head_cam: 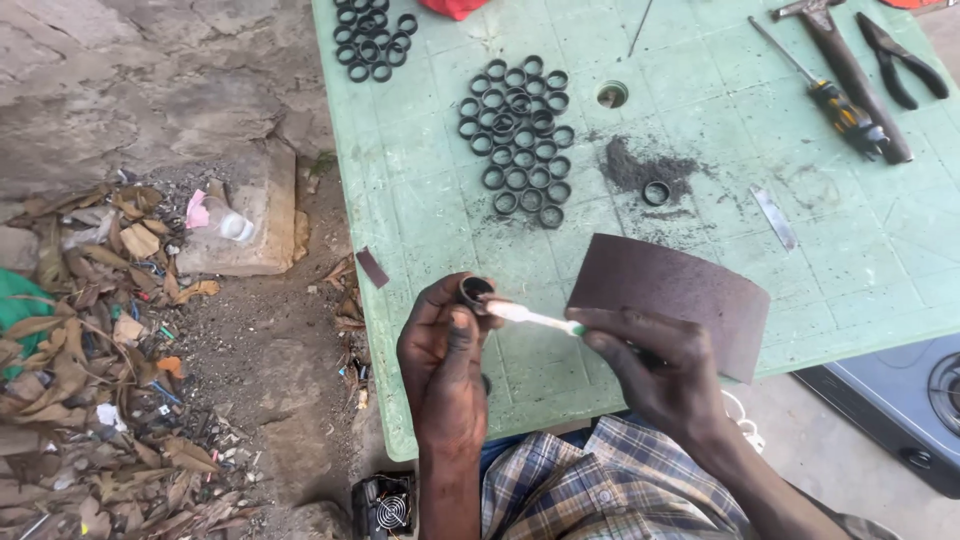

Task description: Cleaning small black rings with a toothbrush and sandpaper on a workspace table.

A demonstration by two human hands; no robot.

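Left hand [443,355]: fingers clamped round a small black ring [475,290], held at the fingertips just above the near edge of the green table [440,215]; ring's open face points up and to the right, toward the stick tip.
Right hand [655,365]: fingers pinched together on a thin white stick [530,318] w/ green band near the grip. Long axis of stick runs near-horizontal, slightly rising to the left; its tip points left and touches the ring's mouth.
Dark brown abrasive sheet [670,290]: curved, lying on table just behind right hand.
Loose black rings [518,135]: large cluster mid-table, 2nd cluster [372,40] at far-left edge, well apart from hands.
Single ring [656,192] sitting in a patch of dark dust.
Far right: screwdriver [820,90], hammer [850,70], pliers [900,60], lying side by side.
Small metal strip [775,218] near dust patch
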